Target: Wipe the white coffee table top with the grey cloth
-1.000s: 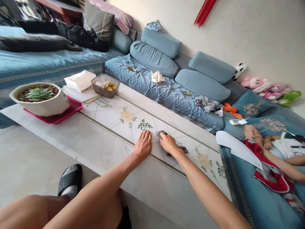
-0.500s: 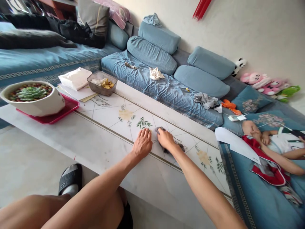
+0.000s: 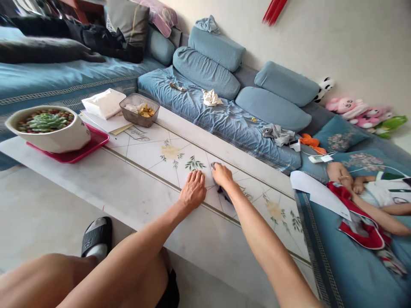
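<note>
A dark grey cloth [image 3: 221,191] is bunched under my right hand [image 3: 223,176], whose fingers are closed on its upper end. The cloth's loose part lies on the table beneath the wrist, partly hidden by my arm. My left hand [image 3: 193,189] rests palm down on the table just left of it, fingers side by side and touching the surface by a printed green leaf sprig. Nothing shows in that hand. Both hands are on the long white table [image 3: 135,184], which has a flower-patterned middle panel edged with brown lines.
At the table's left end stand a potted succulent [image 3: 48,134] on a red tray [image 3: 99,139], a white tissue pack [image 3: 104,104] on papers, and a grey plastic basket [image 3: 139,113] with yellowish scraps. A blue sofa [image 3: 189,109] runs behind. Another person [image 3: 382,196] sits at the right.
My right hand and the cloth have shifted slightly over the table, and less of the cloth shows to the right of the wrist. My left hand has stayed in place. The view has tilted a little.
</note>
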`<state>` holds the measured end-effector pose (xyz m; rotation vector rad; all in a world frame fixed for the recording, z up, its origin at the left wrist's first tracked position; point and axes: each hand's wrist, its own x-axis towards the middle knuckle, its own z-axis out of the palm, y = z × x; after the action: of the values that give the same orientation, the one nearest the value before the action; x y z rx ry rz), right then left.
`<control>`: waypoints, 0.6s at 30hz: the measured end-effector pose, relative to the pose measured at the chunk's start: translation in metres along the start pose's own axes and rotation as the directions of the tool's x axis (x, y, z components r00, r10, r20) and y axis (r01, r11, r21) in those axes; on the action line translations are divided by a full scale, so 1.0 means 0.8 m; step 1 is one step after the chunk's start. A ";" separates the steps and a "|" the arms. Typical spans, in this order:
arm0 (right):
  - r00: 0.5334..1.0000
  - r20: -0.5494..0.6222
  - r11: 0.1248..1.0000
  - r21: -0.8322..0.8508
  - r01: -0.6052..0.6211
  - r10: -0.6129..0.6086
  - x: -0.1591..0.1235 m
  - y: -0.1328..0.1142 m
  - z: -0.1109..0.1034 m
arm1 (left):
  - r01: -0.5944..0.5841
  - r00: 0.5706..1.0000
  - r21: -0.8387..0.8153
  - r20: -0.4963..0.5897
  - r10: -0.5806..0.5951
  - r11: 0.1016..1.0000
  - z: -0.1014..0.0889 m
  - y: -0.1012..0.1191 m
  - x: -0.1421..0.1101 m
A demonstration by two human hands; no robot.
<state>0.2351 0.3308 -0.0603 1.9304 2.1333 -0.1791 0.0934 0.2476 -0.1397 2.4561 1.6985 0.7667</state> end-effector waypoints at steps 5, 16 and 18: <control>0.994 0.060 0.995 -0.028 0.093 -0.091 -0.111 0.003 0.054 | 0.031 0.999 -0.029 -0.015 -0.031 0.999 0.020 -0.001 -0.008; 0.999 -0.048 0.999 -0.035 -0.019 0.017 0.001 -0.006 0.000 | 0.027 0.999 -0.021 -0.045 -0.028 0.999 0.013 -0.004 -0.004; 0.999 -0.026 0.998 -0.048 0.037 -0.039 -0.049 -0.007 0.027 | 0.052 0.997 -0.038 -0.063 -0.054 0.998 0.015 -0.003 -0.005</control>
<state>0.2354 0.2866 -0.0706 1.8770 2.1721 -0.1094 0.0951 0.2477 -0.1526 2.3771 1.7475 0.8711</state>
